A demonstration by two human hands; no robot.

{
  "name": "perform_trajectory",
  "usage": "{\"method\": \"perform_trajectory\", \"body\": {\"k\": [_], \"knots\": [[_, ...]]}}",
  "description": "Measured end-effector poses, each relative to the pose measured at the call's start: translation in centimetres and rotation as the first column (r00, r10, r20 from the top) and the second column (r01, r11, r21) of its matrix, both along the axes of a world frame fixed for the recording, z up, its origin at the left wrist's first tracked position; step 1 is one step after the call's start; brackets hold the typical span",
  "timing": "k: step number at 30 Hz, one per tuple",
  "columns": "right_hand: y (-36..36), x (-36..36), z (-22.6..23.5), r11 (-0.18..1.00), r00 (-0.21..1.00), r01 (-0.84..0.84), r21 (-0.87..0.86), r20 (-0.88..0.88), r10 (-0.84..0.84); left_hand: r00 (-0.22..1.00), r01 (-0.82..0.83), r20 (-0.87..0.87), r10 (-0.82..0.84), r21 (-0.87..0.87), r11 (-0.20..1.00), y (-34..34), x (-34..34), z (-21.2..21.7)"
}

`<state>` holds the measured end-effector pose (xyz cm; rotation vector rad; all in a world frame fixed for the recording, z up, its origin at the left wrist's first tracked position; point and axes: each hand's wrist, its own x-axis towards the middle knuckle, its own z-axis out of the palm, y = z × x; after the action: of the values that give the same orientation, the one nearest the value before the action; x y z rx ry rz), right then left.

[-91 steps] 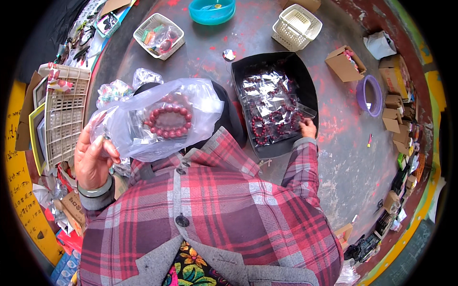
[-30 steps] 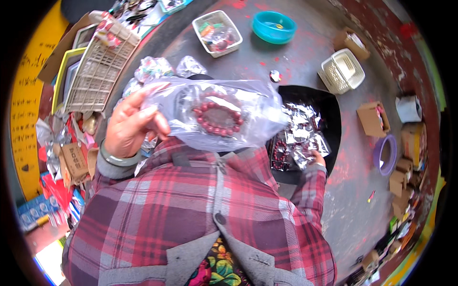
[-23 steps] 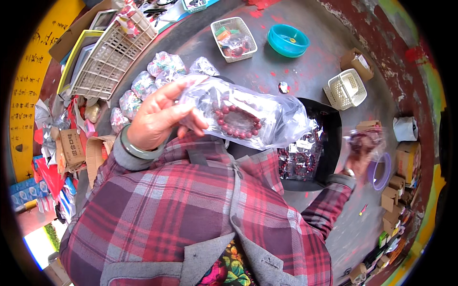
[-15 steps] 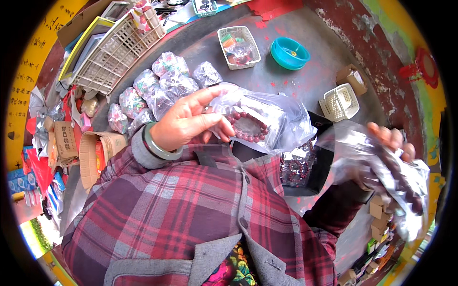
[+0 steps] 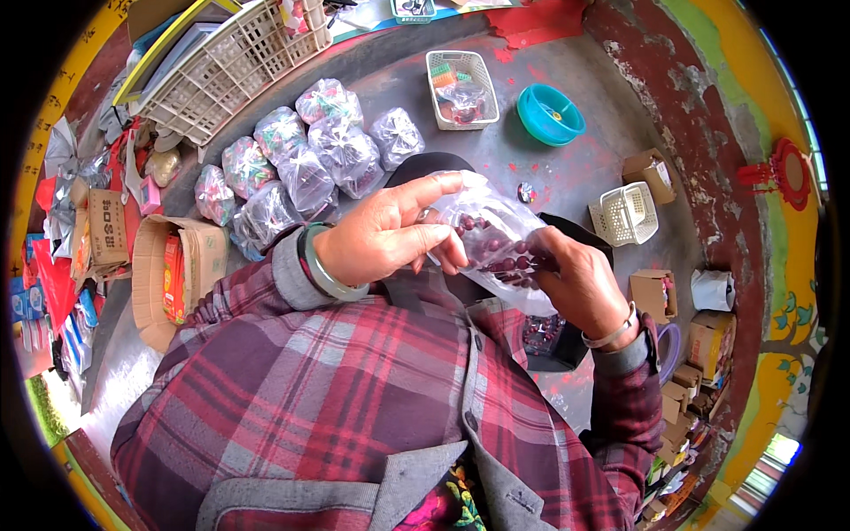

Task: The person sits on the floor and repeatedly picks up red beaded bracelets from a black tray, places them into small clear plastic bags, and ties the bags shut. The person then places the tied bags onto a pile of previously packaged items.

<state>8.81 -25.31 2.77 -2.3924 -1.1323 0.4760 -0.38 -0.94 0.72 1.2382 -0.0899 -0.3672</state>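
The clear plastic bag [image 5: 476, 196] is held just left of the black tray [image 5: 580, 234], partly hiding it; its left edge is pinched by the left hand [image 5: 394, 230], while dark red beads [image 5: 521, 263] are grasped by the right hand [image 5: 584, 285], inside or outside the film not being discernible. The film is judged light, limp and slippery, best gripped at the rim; the beads, presumably hard, are best taken bunched.

Seemingly an informal packing workshop: filled clear bags [image 5: 343, 156] cluster at 10 o'clock, cardboard cartons [image 5: 711, 343] crowd 4 o'clock, and a red-flecked grey floor [image 5: 580, 155] meets a peeling wall [image 5: 677, 97] at 2 o'clock.
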Motion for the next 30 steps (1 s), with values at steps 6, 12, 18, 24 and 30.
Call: {"method": "perform_trajectory", "body": {"k": [6, 12, 18, 24, 30], "knots": [[2.7, 0.7, -0.7, 0.978, 0.985, -0.17, -0.123, -0.006, 0.17, 0.998, 0.005, 0.069, -0.008, 0.05, 0.999, -0.1, -0.1, -0.2], [4.9, 3.8, -2.8, 0.956, 0.979, -0.202, -0.212, -0.07, 0.191, 0.999, 0.011, 0.031, -0.012, 0.042, 0.999, 0.1, 0.2, 0.4], [3.5, 3.7, -1.7, 0.994, 0.996, -0.063, -0.092, 0.062, 0.069, 1.0, -0.009, 0.016, 0.009, 0.025, 1.0, 0.8, 0.6, 0.4], [1.5, 1.5, -0.8, 0.989, 0.981, -0.121, -0.084, 0.145, 0.132, 1.0, -0.025, 0.001, 0.025, -0.028, 0.999, 0.8, 0.7, 0.1], [-0.4, -0.3, -0.3, 0.915, 0.929, -0.154, -0.373, 0.262, 0.262, 1.0, -0.023, -0.004, 0.022, -0.021, 1.0, 0.9, 0.8, 0.2]]}}
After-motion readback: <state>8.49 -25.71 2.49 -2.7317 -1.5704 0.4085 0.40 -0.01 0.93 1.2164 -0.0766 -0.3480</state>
